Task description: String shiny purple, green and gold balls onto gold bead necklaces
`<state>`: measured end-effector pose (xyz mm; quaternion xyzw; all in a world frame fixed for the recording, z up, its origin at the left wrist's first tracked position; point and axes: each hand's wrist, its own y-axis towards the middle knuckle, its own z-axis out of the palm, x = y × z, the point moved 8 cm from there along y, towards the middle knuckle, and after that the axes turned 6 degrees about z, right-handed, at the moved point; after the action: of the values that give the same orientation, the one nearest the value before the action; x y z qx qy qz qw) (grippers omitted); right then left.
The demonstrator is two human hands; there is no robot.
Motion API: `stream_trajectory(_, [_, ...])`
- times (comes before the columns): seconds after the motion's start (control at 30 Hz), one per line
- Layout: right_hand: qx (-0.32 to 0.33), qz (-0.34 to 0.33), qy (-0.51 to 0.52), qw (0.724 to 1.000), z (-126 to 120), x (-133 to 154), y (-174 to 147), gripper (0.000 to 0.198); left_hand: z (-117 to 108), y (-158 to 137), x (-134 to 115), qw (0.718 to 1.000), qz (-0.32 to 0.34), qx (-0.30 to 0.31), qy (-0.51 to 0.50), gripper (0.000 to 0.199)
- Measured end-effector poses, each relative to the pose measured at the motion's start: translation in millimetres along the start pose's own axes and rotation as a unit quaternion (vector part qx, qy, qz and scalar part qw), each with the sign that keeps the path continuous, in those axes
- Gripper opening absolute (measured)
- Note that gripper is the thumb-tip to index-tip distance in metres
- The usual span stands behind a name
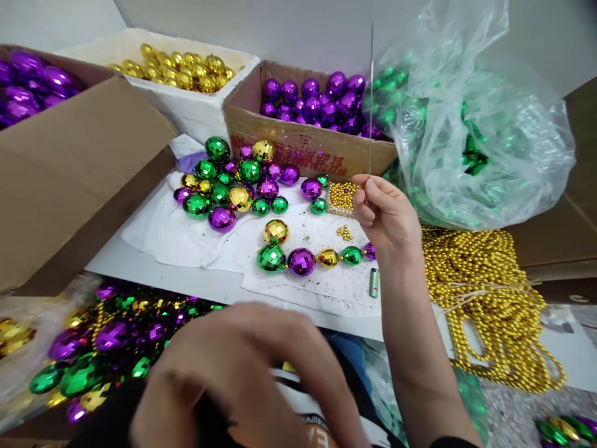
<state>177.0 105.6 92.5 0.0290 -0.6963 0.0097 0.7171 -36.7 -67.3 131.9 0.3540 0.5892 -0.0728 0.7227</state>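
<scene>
My right hand point(389, 208) is raised over the white cloth point(224, 255), its thumb and fingers pinched on a long thin needle point(371, 99) that stands nearly upright. Close to the camera, my left hand point(247, 367) is smeared by motion, with bent fingers; whether it holds anything does not show. Below the right hand, a row of faceted beads lies on the cloth: a gold bead point(276, 231), a green bead point(271, 258), a purple bead point(301, 262) and others running behind the wrist. A tray of small gold beads point(342, 196) sits beside the right fingers.
Loose mixed beads point(240, 199) lie on the cloth's left. Behind stand a carton of purple balls point(298, 140) and a white foam box point(186, 102) of gold ones. A plastic bag point(504, 143), gold bead strands point(485, 305) and a green lighter point(374, 283) are rightward.
</scene>
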Motion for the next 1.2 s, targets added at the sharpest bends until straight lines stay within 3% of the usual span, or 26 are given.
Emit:
stream_trajectory(0.1, [0.013,-0.012,-0.017,1.0,16.1,20.0,-10.0,0.031,-20.2,40.2,41.8,0.992,-0.057,-0.108,0.024,0.037])
stream_trajectory(0.17, [0.021,-0.019,-0.025,0.999,29.1,36.6,-18.4,0.032,-31.1,66.1,72.2,0.986,-0.031,-0.14,0.087,0.049])
stream_trajectory(0.23, [0.039,-0.026,0.001,0.999,39.7,54.4,-27.8,0.031,-37.0,85.8,106.9,0.983,-0.011,-0.125,0.134,0.054])
stream_trajectory(0.33, [0.041,-0.039,0.075,0.996,36.8,76.1,-39.0,0.026,-50.8,97.1,154.2,0.972,-0.039,-0.093,0.211,0.02])
stream_trajectory(0.4, [0.005,-0.056,0.106,0.993,21.0,82.0,-40.7,0.022,-65.2,95.3,170.8,0.962,-0.062,-0.094,0.249,0.014])
stream_trajectory(0.5, [-0.017,-0.069,0.138,0.988,1.9,75.2,-34.2,0.019,-83.0,87.7,180.3,0.96,-0.099,-0.092,0.246,0.013])
stream_trajectory(0.6, [0.017,-0.056,0.17,0.984,1.3,60.9,-24.8,0.024,-91.3,81.9,183.1,0.967,-0.13,-0.085,0.203,0.013])
stream_trajectory(0.8, [0.029,-0.057,0.179,0.982,10.7,54.1,-20.6,0.025,-86.0,82.0,185.2,0.984,-0.145,-0.083,0.064,0.018])
stream_trajectory(0.93, [0.026,-0.049,0.173,0.983,15.1,52.1,-20.8,0.024,-76.5,83.0,192.4,0.977,-0.184,-0.09,-0.065,0.033])
stream_trajectory(1.07, [0.047,-0.049,0.182,0.981,21.6,49.7,-19.5,0.026,-60.3,83.8,196.7,0.967,-0.23,-0.023,-0.104,0.056])
stream_trajectory(1.2, [0.047,-0.045,0.179,0.982,23.4,46.6,-17.7,0.024,-45.8,82.1,193.1,0.963,-0.237,0.056,-0.119,0.061])
